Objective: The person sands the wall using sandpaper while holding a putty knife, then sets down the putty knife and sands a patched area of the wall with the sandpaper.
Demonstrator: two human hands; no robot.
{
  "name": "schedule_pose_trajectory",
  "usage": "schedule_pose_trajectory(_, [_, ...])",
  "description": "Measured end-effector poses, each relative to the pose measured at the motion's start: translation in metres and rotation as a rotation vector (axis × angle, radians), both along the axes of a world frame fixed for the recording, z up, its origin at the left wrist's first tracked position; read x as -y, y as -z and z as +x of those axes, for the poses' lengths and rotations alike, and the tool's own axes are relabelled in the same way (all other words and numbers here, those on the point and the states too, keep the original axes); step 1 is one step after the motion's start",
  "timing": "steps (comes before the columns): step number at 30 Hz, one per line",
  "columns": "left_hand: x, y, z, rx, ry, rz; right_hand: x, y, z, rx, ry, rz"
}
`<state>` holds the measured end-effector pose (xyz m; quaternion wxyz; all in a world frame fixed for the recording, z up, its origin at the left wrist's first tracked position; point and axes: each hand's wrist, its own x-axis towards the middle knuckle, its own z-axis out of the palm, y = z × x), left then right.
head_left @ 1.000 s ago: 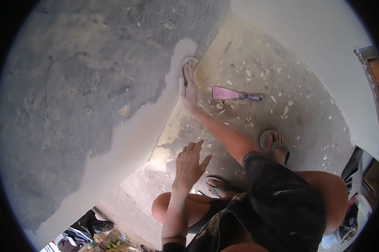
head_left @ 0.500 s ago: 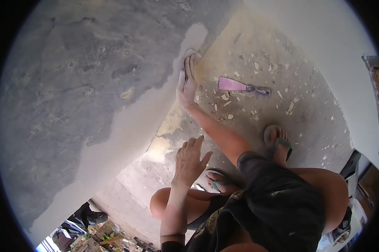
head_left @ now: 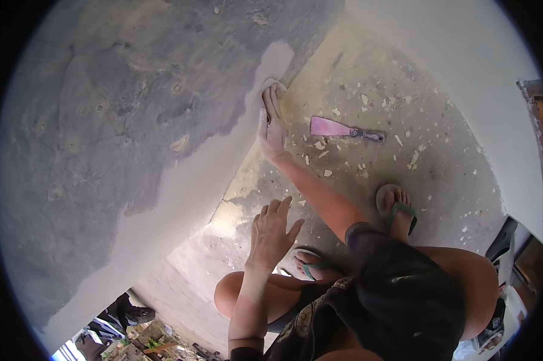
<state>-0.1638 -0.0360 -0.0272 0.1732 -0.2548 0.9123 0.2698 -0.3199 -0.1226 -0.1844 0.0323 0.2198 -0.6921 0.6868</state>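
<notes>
My right hand (head_left: 273, 129), coated in pale dust, is pressed along the bottom of the wall (head_left: 121, 114). Under its fingertips is a pale piece of sandpaper (head_left: 276, 83), mostly covered by the fingers. The hand lies over a band of light, smooth filler (head_left: 181, 186) that runs along the wall's lower edge. My left hand (head_left: 269, 237) hangs in the air near my knee, fingers spread and holding nothing. On the floor, right of my right hand, lies a putty knife (head_left: 332, 127) with a pink blade and dark handle.
Pale flakes (head_left: 414, 157) are scattered over the dusty concrete floor (head_left: 440, 198). My sandalled feet (head_left: 397, 204) stand close to the wall. A white wall (head_left: 458, 60) bounds the right side. Dark shoes (head_left: 124, 311) and rubble (head_left: 154, 340) show at lower left.
My right hand and the sandpaper have shifted slightly down along the wall's edge. The view has tilted a little; my left hand stays raised much as before.
</notes>
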Motion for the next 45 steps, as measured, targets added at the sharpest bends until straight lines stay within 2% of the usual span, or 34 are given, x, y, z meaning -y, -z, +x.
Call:
schedule_pose_trajectory(4, [-0.003,0.0,0.007,0.049,-0.003,-0.008,0.02,-0.014,-0.081,-0.015,0.215,-0.138])
schedule_pose_trajectory(6, [-0.004,-0.001,0.011,0.063,-0.017,-0.009,-0.002,-0.046,-0.108,0.392,-0.007,-0.109])
schedule_pose_trajectory(8, [-0.003,-0.001,0.011,0.049,-0.022,-0.012,0.0,-0.042,-0.105,0.306,0.028,-0.112])
schedule_pose_trajectory(9, [-0.002,-0.001,0.008,0.039,-0.017,-0.005,0.012,-0.024,-0.085,0.022,0.175,-0.137])
schedule_pose_trajectory(11, [-0.001,-0.001,0.003,0.033,-0.008,0.0,0.004,-0.013,-0.019,0.087,0.07,-0.072])
schedule_pose_trajectory(14, [-0.002,0.003,0.002,0.002,0.021,-0.023,-0.002,0.013,0.006,-0.022,-0.016,0.027])
schedule_pose_trajectory(17, [-0.004,0.002,0.006,0.021,0.008,0.002,0.011,-0.008,-0.049,-0.001,0.121,-0.1])
schedule_pose_trajectory(18, [-0.004,0.003,0.008,0.033,0.006,0.003,0.008,-0.031,-0.071,0.133,0.1,-0.122])
schedule_pose_trajectory(21, [-0.003,0.003,0.014,0.048,-0.006,0.005,0.011,-0.029,-0.108,0.284,0.031,-0.129])
schedule_pose_trajectory(23, [-0.002,0.001,0.009,0.026,-0.005,0.006,0.011,-0.023,-0.094,0.165,0.073,-0.11])
schedule_pose_trajectory(24, [-0.002,0.002,0.006,0.008,0.004,0.005,0.008,-0.027,-0.059,0.048,0.131,-0.101])
schedule_pose_trajectory(26, [-0.001,0.005,0.005,-0.011,0.018,-0.007,0.001,-0.006,-0.003,0.054,0.003,-0.029])
schedule_pose_trajectory(29, [-0.003,0.003,0.003,-0.008,0.023,-0.02,-0.006,0.001,-0.007,0.034,-0.074,-0.034])
schedule_pose_trajectory(33, [-0.002,0.001,0.011,0.078,-0.008,0.008,0.002,-0.016,-0.075,-0.012,0.071,-0.104])
schedule_pose_trajectory(35, [-0.002,0.001,0.015,0.09,-0.02,0.011,0.008,-0.013,-0.109,0.206,0.042,-0.063])
schedule_pose_trajectory(37, [-0.001,0.001,0.016,0.074,-0.02,0.015,0.009,-0.015,-0.108,0.203,0.067,-0.045])
schedule_pose_trajectory(39, [0.0,0.002,0.01,0.036,-0.006,0.008,0.006,-0.026,-0.055,-0.007,0.134,-0.062])
schedule_pose_trajectory(42, [0.002,0.003,0.005,-0.008,0.022,-0.016,-0.004,-0.018,-0.008,0.072,-0.044,-0.087])
schedule_pose_trajectory(45, [-0.004,0.003,0.008,0.002,0.015,-0.002,0.003,-0.026,-0.057,-0.03,0.087,-0.07])
